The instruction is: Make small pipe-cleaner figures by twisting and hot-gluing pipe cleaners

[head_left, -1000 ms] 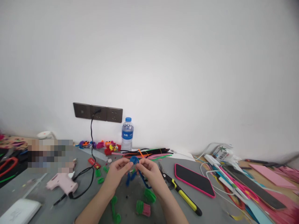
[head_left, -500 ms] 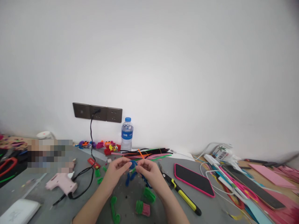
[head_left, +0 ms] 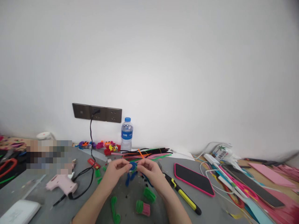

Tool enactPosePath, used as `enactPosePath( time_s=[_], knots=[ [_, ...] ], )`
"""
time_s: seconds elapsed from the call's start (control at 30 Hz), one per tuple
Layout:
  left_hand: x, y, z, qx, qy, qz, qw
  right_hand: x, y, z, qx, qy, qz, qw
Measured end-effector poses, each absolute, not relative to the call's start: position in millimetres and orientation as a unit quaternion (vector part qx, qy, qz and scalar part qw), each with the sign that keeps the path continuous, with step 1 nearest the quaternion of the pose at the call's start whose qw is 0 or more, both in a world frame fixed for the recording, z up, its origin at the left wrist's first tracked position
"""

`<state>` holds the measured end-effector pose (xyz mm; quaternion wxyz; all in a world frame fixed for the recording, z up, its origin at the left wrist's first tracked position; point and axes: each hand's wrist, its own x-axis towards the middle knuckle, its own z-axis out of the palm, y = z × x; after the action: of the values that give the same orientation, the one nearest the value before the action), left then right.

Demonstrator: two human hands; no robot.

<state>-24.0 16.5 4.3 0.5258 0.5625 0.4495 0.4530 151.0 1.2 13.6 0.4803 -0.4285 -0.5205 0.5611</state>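
Observation:
Between my two hands is a small blue pipe-cleaner figure [head_left: 133,167] with blue strands hanging below it and a bit of green on it. My left hand [head_left: 119,170] pinches its left side between thumb and fingertips. From the other side my right hand [head_left: 149,169] is closed on it in the same way, with a dark blue strand trailing under the palm. Just below lie a green fuzzy piece [head_left: 149,194], a green and pink bundle [head_left: 143,207] and a curved green piece [head_left: 114,210].
Pliers with yellow handles [head_left: 184,194] and a phone [head_left: 194,179] lie to the right. Behind my hands are pipe cleaners [head_left: 151,152] and a water bottle [head_left: 126,135]. A pink glue gun [head_left: 62,183] with a black cord [head_left: 92,143] sits left. Finished fuzzy figures [head_left: 112,149] stand by the wall.
My hands have barely moved. The blue figure has turned slightly, showing more of its round blue top, and my right fingertips sit a little farther right.

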Motion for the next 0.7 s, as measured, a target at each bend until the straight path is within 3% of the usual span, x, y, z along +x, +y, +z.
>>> enactPosePath(
  time_s=[0.37, 0.7],
  knots=[
    [-19.8, 12.5, 2.3, 0.501, 0.457, 0.498, 0.54, 142.2, -2.7, 12.6, -0.429, -0.514, 0.567, 0.479],
    [-13.7, 5.7, 7.9, 0.509, 0.459, 0.534, 0.495, 134.9, -0.8, 12.8, -0.426, -0.505, 0.532, 0.53]
  ],
)
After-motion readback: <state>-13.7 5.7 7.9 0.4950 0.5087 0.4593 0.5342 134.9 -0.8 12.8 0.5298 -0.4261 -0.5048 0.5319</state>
